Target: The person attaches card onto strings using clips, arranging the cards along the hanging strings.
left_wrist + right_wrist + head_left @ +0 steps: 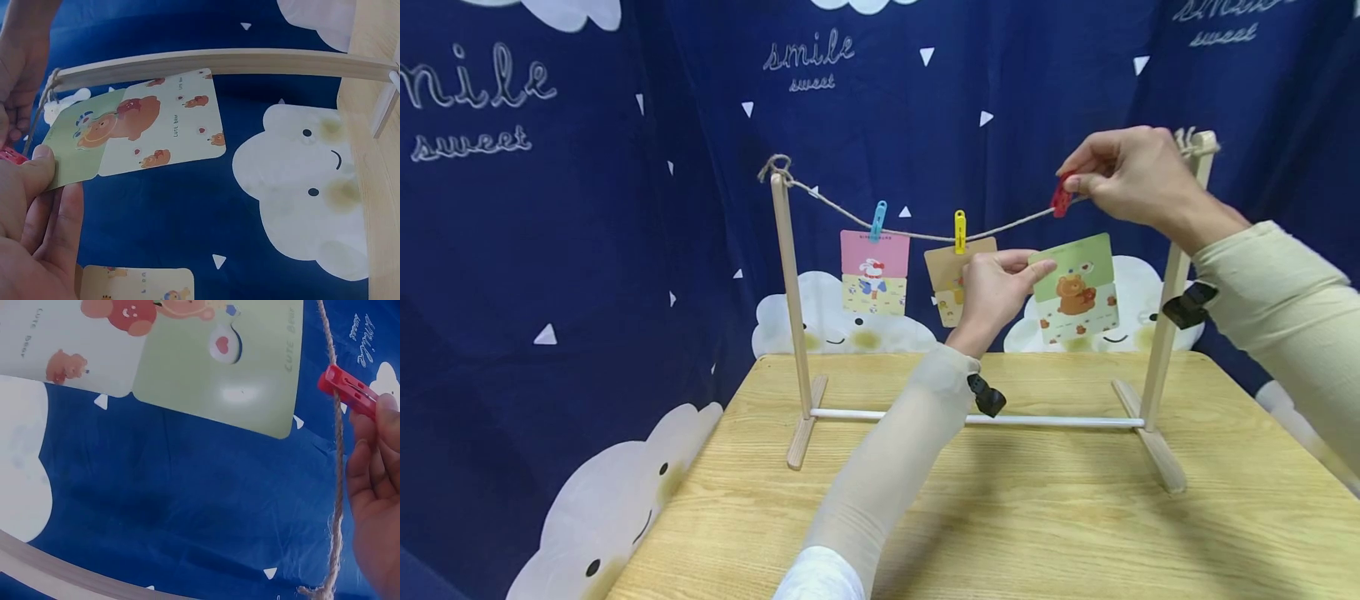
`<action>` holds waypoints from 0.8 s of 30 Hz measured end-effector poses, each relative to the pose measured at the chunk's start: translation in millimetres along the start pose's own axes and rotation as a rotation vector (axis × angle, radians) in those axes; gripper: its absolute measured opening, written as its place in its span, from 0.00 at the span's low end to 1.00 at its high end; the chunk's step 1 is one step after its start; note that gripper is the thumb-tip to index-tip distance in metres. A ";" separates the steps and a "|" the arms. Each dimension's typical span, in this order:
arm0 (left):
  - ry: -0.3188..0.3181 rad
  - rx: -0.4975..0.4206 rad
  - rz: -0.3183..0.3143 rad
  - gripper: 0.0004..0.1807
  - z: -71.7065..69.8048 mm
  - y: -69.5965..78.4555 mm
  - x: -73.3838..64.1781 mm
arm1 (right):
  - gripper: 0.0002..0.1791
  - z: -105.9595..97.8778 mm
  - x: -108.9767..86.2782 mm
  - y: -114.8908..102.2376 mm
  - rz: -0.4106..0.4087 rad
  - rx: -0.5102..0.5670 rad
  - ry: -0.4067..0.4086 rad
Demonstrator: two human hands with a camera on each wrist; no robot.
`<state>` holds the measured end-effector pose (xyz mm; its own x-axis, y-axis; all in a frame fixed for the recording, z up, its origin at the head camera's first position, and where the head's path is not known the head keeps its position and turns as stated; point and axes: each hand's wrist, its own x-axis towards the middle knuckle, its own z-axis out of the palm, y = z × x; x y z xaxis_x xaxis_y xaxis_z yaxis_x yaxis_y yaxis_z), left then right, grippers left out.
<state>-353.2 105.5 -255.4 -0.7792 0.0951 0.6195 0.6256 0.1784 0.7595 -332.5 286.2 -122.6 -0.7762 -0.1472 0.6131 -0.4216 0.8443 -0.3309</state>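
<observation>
My left hand (997, 292) pinches a green and white bear card (1075, 287) by its left edge, thumb on the front. The card hangs below the twine (1018, 222), tilted a little. Above it, my right hand (1138, 175) pinches a red clothespin (1061, 196) between thumb and fingers. In the right wrist view the front end of the clothespin (350, 387) overlaps the twine (338, 456), apart from the card's top edge. A yellow clothespin (960, 232) holds a brown card (940, 271) on the twine, partly hidden behind my left hand.
A blue clothespin (878, 220) holds a pink and yellow rabbit card (875, 287) farther left on the twine. Wooden posts (792, 292) carry the twine, with a white rod (1060, 422) joining their feet on the wooden table (1000, 517). A dark blue curtain (700, 208) hangs behind.
</observation>
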 end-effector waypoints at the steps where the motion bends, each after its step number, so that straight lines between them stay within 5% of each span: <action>1: 0.003 0.001 0.004 0.09 0.4 0.2 0.5 | 0.12 0.5 -0.1 -0.1 -0.002 -0.002 0.000; 11: 0.065 0.040 -0.001 0.09 4.6 4.0 4.5 | 0.12 1.7 -1.6 -0.2 -0.016 -0.007 -0.012; 24: 0.133 -0.046 -0.013 0.11 5.2 6.5 7.7 | 0.10 -0.2 -4.1 -1.1 -0.042 -0.013 -0.055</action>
<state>-355.3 112.6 -246.8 -0.7775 -0.0382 0.6277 0.6186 0.1332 0.7743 -328.7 286.0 -124.6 -0.7827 -0.2100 0.5859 -0.4481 0.8435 -0.2962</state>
